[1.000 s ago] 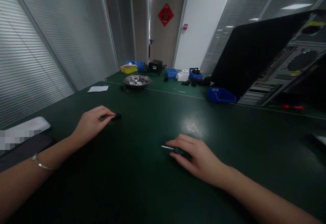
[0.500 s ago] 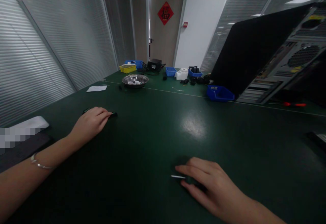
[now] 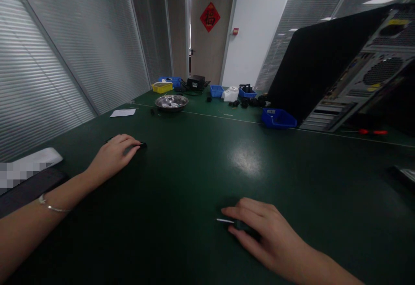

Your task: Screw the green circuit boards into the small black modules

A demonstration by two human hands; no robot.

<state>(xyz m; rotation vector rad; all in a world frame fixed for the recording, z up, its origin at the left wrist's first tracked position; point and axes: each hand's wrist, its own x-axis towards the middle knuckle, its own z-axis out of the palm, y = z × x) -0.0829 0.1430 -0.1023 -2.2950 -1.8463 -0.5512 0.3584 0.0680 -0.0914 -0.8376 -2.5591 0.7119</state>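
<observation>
On the green tabletop (image 3: 181, 168), my left hand (image 3: 115, 153) reaches out at the left, its fingers closed on a small black object (image 3: 143, 145) whose dark end shows past the fingertips. My right hand (image 3: 259, 231) rests low, right of the middle, with its fingers around the dark handle of a screwdriver (image 3: 225, 220). The thin metal shaft points left from between thumb and fingers. Most of the handle is hidden under the palm.
A metal bowl (image 3: 171, 102), a white paper (image 3: 122, 113) and a yellow bin (image 3: 162, 87) are at the back left. A blue bin (image 3: 279, 118) stands beside a computer case (image 3: 324, 60). A red screwdriver (image 3: 372, 132) lies right. A white object (image 3: 39, 158) is at far left.
My left hand has shifted very slightly left with the black object. My right hand has barely moved, and the screwdriver shaft sits a little higher.
</observation>
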